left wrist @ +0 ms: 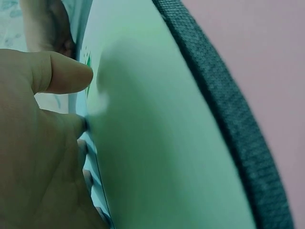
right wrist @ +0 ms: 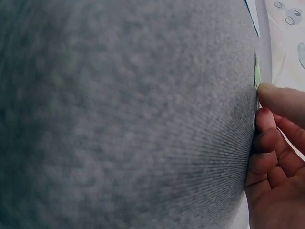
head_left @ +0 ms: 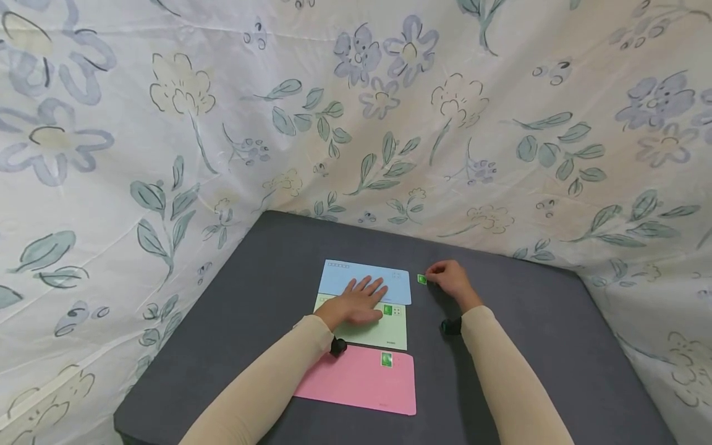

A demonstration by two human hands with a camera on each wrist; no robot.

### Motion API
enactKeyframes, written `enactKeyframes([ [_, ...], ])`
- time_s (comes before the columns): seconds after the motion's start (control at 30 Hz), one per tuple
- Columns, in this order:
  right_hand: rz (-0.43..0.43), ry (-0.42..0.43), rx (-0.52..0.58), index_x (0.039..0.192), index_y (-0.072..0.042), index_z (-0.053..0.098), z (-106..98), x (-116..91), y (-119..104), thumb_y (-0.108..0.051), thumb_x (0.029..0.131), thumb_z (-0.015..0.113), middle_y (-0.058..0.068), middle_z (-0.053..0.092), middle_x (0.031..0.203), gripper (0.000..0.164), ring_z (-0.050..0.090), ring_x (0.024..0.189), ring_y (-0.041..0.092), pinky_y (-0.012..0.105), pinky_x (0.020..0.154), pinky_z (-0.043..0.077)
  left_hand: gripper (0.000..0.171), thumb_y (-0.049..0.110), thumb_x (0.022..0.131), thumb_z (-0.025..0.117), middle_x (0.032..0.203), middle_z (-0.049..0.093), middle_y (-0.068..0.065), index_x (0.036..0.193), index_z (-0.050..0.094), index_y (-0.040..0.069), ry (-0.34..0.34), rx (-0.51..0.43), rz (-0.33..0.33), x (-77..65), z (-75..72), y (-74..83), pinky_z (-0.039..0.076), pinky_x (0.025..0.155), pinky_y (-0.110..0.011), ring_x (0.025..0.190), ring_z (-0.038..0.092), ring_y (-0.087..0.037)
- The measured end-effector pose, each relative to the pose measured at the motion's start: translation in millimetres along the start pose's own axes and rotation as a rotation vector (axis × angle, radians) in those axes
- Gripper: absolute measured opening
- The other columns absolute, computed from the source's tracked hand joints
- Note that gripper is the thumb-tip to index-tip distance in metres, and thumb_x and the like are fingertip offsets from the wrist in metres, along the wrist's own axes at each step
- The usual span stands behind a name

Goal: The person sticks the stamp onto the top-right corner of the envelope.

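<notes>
My left hand lies spread across the blue envelope and the light green envelope, fingers on the blue one and thumb over the green one. To the right of the blue envelope, my right hand pinches a small green stamp by its edge, low over the table. In the right wrist view that stamp shows edge-on at the thumb tip. A green stamp is on the light green envelope, partly beside my left thumb. Nearest me, the pink envelope bears another green stamp.
The envelopes are in a column on a dark grey table. A floral cloth hangs behind and along both sides of it. Dark wrist cameras sit at both cuffs; my left forearm crosses part of the pink envelope.
</notes>
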State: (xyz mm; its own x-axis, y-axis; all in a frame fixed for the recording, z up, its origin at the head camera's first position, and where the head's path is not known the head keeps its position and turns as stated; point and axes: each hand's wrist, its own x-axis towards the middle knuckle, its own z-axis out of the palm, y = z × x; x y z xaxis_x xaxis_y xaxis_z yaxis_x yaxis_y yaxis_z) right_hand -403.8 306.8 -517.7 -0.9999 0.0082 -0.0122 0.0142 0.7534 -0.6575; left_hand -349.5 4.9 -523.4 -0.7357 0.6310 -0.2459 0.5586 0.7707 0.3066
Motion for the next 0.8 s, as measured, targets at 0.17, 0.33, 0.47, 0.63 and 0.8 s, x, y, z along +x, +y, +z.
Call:
enactKeyframes([
  [0.17, -0.012, 0.008, -0.008, 0.102, -0.002, 0.081, 2, -1, -2, -0.012, 0.101, 0.077, 0.013, 0.072, 0.101, 0.011, 0.060, 0.092, 0.030, 0.043, 0.081, 0.051, 0.075, 0.043, 0.110, 0.043, 0.183, 0.005, 0.000, 0.176, 0.018, 0.017, 0.001, 0.019, -0.007, -5.4, -4.2, 4.9, -0.001, 0.131, -0.053, 0.167, -0.002, -0.026],
  [0.33, -0.002, -0.033, -0.001, 0.099, -0.002, 0.080, 4, -4, 4, -0.011, 0.102, 0.075, 0.011, 0.071, 0.098, 0.010, 0.061, 0.089, 0.028, 0.041, 0.078, 0.051, 0.077, 0.044, 0.108, 0.043, 0.182, 0.005, 0.003, 0.176, 0.019, 0.019, 0.008, -0.010, 0.000, -1.3, 11.4, 0.8, -0.001, 0.131, -0.053, 0.167, -0.002, -0.024],
  [0.47, -0.004, -0.029, 0.011, 0.101, -0.001, 0.080, 5, -5, 5, -0.011, 0.102, 0.074, 0.011, 0.072, 0.098, 0.012, 0.061, 0.088, 0.028, 0.042, 0.079, 0.052, 0.077, 0.042, 0.108, 0.043, 0.183, 0.005, 0.001, 0.176, 0.018, 0.018, -0.003, -0.001, -0.006, -7.0, 7.0, 6.1, 0.000, 0.131, -0.053, 0.167, -0.002, -0.025],
  [0.63, 0.000, -0.009, 0.027, 0.103, 0.000, 0.080, 2, -4, 4, -0.011, 0.101, 0.076, 0.012, 0.073, 0.100, 0.012, 0.061, 0.090, 0.028, 0.044, 0.081, 0.052, 0.078, 0.043, 0.108, 0.043, 0.183, 0.003, 0.000, 0.176, 0.015, 0.018, -0.015, 0.026, -0.006, -11.8, -2.3, 10.6, -0.001, 0.131, -0.052, 0.167, -0.003, -0.026],
  [0.8, -0.005, -0.009, 0.007, 0.104, 0.000, 0.081, 0, -2, 0, -0.012, 0.101, 0.077, 0.013, 0.073, 0.101, 0.012, 0.061, 0.091, 0.029, 0.044, 0.081, 0.053, 0.079, 0.043, 0.107, 0.045, 0.183, 0.005, 0.000, 0.176, 0.018, 0.018, 0.002, 0.016, -0.005, -8.7, -5.3, 9.1, 0.000, 0.131, -0.052, 0.167, -0.001, -0.026],
])
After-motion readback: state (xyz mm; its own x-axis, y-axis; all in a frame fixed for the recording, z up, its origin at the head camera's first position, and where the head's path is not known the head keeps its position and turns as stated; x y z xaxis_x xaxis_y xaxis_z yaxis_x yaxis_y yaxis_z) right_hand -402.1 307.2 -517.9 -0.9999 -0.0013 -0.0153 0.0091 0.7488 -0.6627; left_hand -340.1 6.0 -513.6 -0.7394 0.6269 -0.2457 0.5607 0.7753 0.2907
